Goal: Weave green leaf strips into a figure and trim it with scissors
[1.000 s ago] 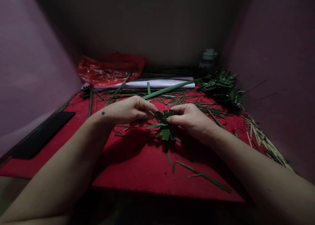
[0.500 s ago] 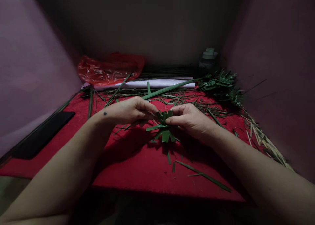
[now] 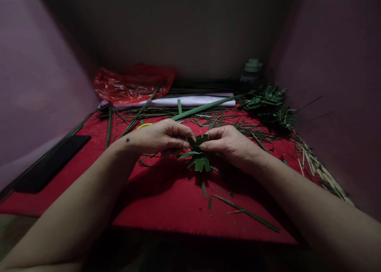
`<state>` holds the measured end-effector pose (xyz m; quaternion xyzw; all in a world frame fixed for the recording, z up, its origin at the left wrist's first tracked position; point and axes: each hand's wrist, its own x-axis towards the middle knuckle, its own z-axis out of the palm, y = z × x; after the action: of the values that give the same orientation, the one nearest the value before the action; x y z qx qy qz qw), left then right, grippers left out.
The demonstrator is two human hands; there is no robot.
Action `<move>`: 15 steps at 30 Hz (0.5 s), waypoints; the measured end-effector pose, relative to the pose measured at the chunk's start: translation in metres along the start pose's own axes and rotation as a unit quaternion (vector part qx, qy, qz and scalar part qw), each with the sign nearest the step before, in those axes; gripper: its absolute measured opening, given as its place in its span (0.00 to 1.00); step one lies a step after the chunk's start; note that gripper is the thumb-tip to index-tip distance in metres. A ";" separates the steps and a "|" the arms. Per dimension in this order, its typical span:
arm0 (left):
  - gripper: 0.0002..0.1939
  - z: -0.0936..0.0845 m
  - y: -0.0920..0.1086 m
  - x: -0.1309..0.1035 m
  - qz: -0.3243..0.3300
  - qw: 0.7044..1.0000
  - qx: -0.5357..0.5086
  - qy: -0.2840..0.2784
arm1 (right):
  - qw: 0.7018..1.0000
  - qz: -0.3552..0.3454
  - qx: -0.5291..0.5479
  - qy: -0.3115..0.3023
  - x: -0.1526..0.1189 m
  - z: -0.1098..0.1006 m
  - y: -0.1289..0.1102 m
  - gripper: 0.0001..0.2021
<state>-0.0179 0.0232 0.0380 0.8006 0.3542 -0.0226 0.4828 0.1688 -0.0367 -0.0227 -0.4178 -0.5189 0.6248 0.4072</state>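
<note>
Between my hands, just above the red cloth (image 3: 154, 208), is a small woven piece of green leaf strips (image 3: 202, 164) with short cut ends sticking out all round. My left hand (image 3: 166, 137) pinches its upper left part between thumb and fingers. From the other side, my right hand (image 3: 229, 145) grips it with thumb and forefinger. The lower strips hang free below the fingertips. A yellow curved edge (image 3: 145, 125) shows behind my left hand; the rest of that object is hidden.
Leaf scraps (image 3: 247, 214) lie in front of my hands, with more strips behind. A red plastic bag (image 3: 133, 83), a white roll (image 3: 190, 101) and a bottle (image 3: 251, 70) stand or lie at the back. Bundled leaves (image 3: 268, 103) are at right, a black flat object (image 3: 53, 163) at left.
My left hand has turned slightly and its thumb now shows against the leaf piece. The yellow edge behind it has come into view. My right hand has barely moved.
</note>
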 end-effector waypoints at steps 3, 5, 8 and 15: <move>0.09 0.000 -0.002 0.000 0.013 1.000 -0.011 -0.006 | 1.000 -0.002 0.023 0.015 0.001 0.000 0.000 0.07; 0.10 0.000 -0.003 0.000 0.018 1.000 -0.005 -0.002 | 0.999 -0.008 0.036 0.025 0.001 0.001 0.000 0.08; 0.12 -0.001 -0.003 0.000 0.016 1.000 -0.001 0.011 | 0.998 -0.018 0.043 0.029 0.002 0.000 0.000 0.06; 0.12 0.001 0.001 0.000 0.006 0.999 -0.005 0.039 | 0.997 -0.039 0.049 0.053 0.006 -0.002 0.003 0.03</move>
<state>-0.0168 0.0219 0.0385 0.8007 0.3682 0.0129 0.4724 0.1682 -0.0310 -0.0268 -0.4091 -0.4812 0.6104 0.4781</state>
